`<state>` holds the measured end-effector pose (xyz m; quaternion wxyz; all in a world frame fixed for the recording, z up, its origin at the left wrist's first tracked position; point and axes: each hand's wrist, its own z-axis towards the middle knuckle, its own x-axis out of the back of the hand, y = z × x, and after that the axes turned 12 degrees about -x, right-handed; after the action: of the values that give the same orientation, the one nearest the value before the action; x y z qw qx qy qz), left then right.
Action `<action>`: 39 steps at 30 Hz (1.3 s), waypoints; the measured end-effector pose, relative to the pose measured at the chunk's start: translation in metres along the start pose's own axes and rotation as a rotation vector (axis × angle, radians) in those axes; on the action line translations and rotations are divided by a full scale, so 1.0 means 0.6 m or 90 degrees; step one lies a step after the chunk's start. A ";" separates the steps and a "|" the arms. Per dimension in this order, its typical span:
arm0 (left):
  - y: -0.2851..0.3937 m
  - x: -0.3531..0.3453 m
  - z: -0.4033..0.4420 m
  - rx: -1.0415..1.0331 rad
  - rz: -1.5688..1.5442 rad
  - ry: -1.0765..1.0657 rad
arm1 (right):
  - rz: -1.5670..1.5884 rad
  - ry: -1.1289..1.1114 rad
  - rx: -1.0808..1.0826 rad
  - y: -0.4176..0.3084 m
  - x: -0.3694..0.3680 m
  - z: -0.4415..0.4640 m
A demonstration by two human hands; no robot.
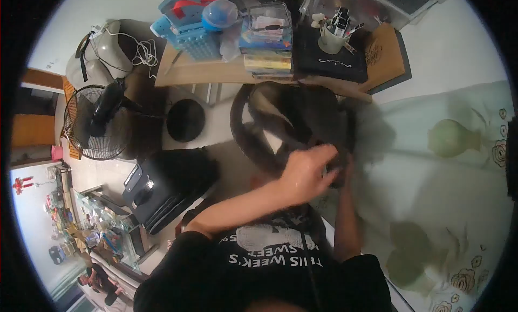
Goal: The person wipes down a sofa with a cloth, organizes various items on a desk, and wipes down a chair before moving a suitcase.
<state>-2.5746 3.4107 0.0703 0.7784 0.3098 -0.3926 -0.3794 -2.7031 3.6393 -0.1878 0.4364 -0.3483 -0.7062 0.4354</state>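
Observation:
A dark, soft bag (324,110), blurred in part, hangs in front of me just below the desk edge. Its wide straps or flaps loop out to the left, and a beige patch shows among the dark folds. Across my body reaches my left hand (308,173), its fingers curled on the bag's near side. My right hand (348,166) is at the bag's right side; most of it is hidden behind the dark material, so its fingers do not show.
The wooden desk (210,73) holds a blue basket (197,45), stacked books (268,64), a black case (329,61) and a pen cup (332,41). Leftward are a round black stool (185,120), a fan (97,120) and a black suitcase (167,190). A patterned pale-green cover (431,188) lies right.

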 end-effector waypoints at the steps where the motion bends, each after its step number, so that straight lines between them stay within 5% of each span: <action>1: 0.028 0.008 -0.001 -0.002 0.001 0.005 | 0.080 -0.019 -0.049 -0.005 0.009 0.005; 7: 0.154 0.104 -0.015 -0.131 -0.165 -0.008 | 0.584 -0.123 -0.360 -0.061 0.044 0.011; 9: 0.175 0.149 -0.018 -0.172 -0.110 -0.039 | 0.553 -0.148 -0.354 -0.137 0.035 -0.010; 12: 0.144 0.160 -0.040 -0.557 -0.041 0.346 | 0.470 -0.200 -0.267 -0.251 -0.005 -0.063; 13: 0.187 0.122 -0.108 -0.221 -0.049 0.662 | 0.409 -0.232 -0.182 -0.265 -0.016 -0.071; 14: 0.176 0.122 -0.116 -0.220 -0.052 0.654 | 0.415 -0.226 -0.185 -0.243 -0.029 -0.059; 16: 0.180 0.107 -0.116 -0.200 -0.049 0.645 | 0.360 -0.429 -0.387 -0.164 -0.067 -0.025; 20: 0.177 0.098 -0.113 -0.169 -0.005 0.654 | 0.253 -0.377 -0.403 -0.103 -0.146 0.013; 23: 0.156 0.097 -0.102 -0.139 0.038 0.675 | -0.032 -0.235 -0.293 -0.057 -0.206 0.028; 25: 0.142 0.100 -0.097 -0.116 0.077 0.697 | -0.118 -0.229 -0.053 -0.013 -0.269 0.020; 29: 0.124 0.121 -0.085 -0.072 0.139 0.743 | -0.458 -0.462 0.232 -0.176 -0.332 -0.086; 33: 0.095 0.146 -0.085 -0.035 0.189 0.787 | -0.417 -0.445 0.305 -0.169 -0.441 -0.048; 35: 0.078 0.154 -0.087 -0.013 0.204 0.804 | -0.417 -0.367 0.449 -0.183 -0.510 0.005; 39: 0.032 0.179 -0.088 0.017 0.223 0.818 | -0.392 -0.212 0.351 -0.150 -0.619 0.143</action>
<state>-2.4796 3.3407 0.0994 0.9038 0.4157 0.0999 0.0177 -2.6521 3.2551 -0.2418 0.5025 0.0828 -0.6950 0.5075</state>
